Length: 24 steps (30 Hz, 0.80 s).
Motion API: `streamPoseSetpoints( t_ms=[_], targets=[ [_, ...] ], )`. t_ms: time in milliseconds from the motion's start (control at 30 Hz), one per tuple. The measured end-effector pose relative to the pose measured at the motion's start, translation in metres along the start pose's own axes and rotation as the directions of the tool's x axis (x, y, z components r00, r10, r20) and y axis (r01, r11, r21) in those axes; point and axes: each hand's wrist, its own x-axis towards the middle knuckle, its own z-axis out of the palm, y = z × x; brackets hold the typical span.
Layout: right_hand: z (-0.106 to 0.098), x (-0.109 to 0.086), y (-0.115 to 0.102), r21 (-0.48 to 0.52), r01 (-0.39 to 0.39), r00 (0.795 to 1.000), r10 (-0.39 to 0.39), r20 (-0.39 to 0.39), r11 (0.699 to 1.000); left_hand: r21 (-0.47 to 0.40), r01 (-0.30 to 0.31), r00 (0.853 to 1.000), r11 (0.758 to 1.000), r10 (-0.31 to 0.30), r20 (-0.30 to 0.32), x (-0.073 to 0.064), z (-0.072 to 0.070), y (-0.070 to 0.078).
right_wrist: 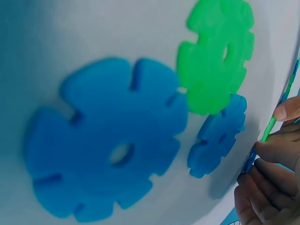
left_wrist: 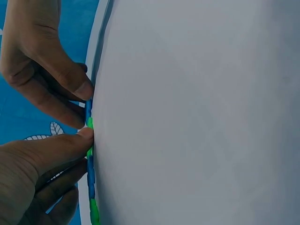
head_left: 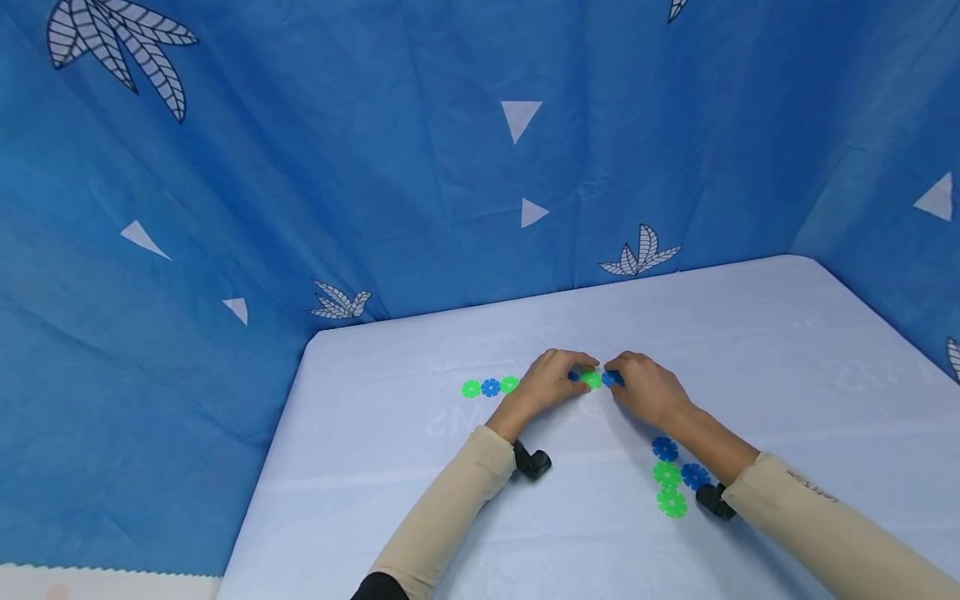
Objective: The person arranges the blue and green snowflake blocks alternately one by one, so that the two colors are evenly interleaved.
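Note:
Notched flat plastic discs, blue and green, form a row across the table. At its left end are a green disc (head_left: 471, 389), a blue disc (head_left: 491, 387) and another green disc (head_left: 510, 384). My left hand (head_left: 551, 379) pinches the green disc (head_left: 591, 380) at the row's right part; its thumb presses that disc in the left wrist view. Between thumb and fingers, my right hand (head_left: 648, 390) holds a blue disc (left_wrist: 88, 108) edge to edge with that green one. Fingers partly hide both discs, so I cannot tell whether their notches interlock.
Loose discs lie nearer me, below the right forearm: a blue disc (head_left: 664, 448), two green discs (head_left: 667, 475) and another blue disc (head_left: 696, 476). Black wrist cameras (head_left: 532, 461) hang under both sleeves. A blue patterned curtain (head_left: 450, 167) stands behind the white table (head_left: 360, 517).

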Motion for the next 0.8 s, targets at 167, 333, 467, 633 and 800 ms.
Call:
streamPoseSetpoints(
  t_ms=[167, 333, 467, 633, 800],
  targets=[
    [-0.0006, -0.0006, 0.0003, 0.003, -0.008, 1.000, 0.008, -0.005, 1.000, 0.000, 0.007, 1.000, 1.000, -0.007, 0.007, 0.0005, -0.0013, 0.0012],
    [-0.0003, -0.0012, 0.0011, 0.005, -0.010, 1.000, 0.010, -0.007, 1.000, 0.012, 0.010, 1.000, 1.000, -0.010, 0.012, 0.0010, -0.0018, 0.0013],
    [0.0005, -0.0013, 0.0018, 0.005, -0.008, 1.000, 0.008, -0.010, 1.000, 0.018, 0.009, 1.000, 1.000, -0.009, 0.012, 0.0011, -0.0025, 0.0022],
    [0.0011, -0.0014, 0.0018, 0.006, -0.006, 1.000, 0.006, -0.015, 1.000, 0.020, 0.010, 1.000, 1.000, -0.010, 0.010, 0.0006, -0.0026, 0.0018],
    [0.0013, -0.0017, 0.0009, 0.004, -0.006, 1.000, 0.006, -0.013, 1.000, 0.015, 0.013, 1.000, 1.000, -0.013, 0.011, 0.0005, -0.0012, -0.0001]
  ],
)
